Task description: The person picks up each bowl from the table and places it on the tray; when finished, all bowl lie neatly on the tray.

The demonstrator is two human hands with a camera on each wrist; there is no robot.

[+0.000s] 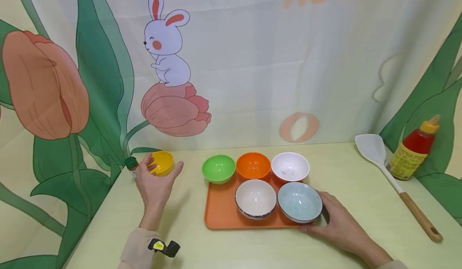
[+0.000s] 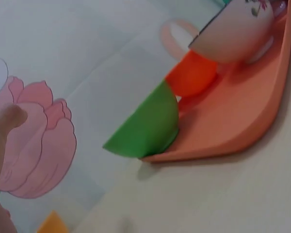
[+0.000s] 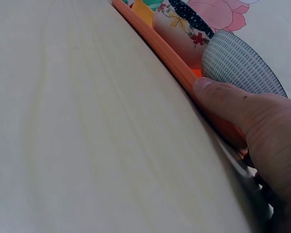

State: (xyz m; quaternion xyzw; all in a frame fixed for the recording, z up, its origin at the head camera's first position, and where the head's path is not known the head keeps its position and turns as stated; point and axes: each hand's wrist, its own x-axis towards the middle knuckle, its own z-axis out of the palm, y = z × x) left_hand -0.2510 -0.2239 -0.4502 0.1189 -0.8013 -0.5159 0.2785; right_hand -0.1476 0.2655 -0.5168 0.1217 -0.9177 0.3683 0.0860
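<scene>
My left hand [image 1: 156,181] is at the yellow bowl [image 1: 164,163], fingers at its left side and thumb held out on the right, apart from the bowl. In the left wrist view just a yellow corner shows. My right hand [image 1: 341,221] grips the front right corner of the orange tray [image 1: 221,209]; its thumb [image 3: 223,97] lies on the rim, the other fingers mostly hidden. Beside that hand, a light blue bowl [image 1: 300,203] stands on the tray, next to a cream bowl [image 1: 255,199]. Behind are green [image 1: 218,168], orange [image 1: 253,166] and white [image 1: 290,167] bowls.
A small green-capped bottle [image 1: 132,165] stands left of the yellow bowl. At the right lie a white spatula [image 1: 391,176] with a wooden handle and a red sauce bottle [image 1: 411,152] with a yellow cap. A printed curtain [image 1: 245,60] hangs behind the table.
</scene>
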